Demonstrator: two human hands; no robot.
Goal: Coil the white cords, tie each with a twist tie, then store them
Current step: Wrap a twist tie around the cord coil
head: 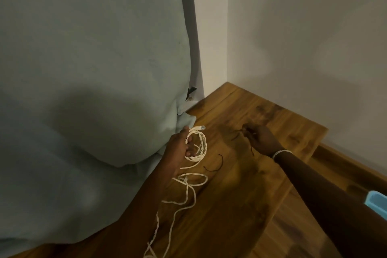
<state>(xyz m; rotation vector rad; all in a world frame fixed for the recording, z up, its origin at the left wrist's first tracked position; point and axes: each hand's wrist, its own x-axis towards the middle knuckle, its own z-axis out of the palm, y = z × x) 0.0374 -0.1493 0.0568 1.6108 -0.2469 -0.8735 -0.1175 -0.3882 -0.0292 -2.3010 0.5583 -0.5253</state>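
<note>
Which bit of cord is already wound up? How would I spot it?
Start at the big pale bedding on the left, then follow its lower edge to the wooden floor. There the left hand grips the coiled cord, neat white loops, unlike the loose cord trailing below.

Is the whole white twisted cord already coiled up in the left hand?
No: the left hand holds a few loops of white twisted cord, while loose cord trails across the wooden floor.

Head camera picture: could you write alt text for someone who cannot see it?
A person's left hand holds a coil of white cord over a wooden floor, its loose end trailing down, while the right hand pinches a dark twist tie. Another dark tie lies on the floor, beside a pale blue sheet.
</note>
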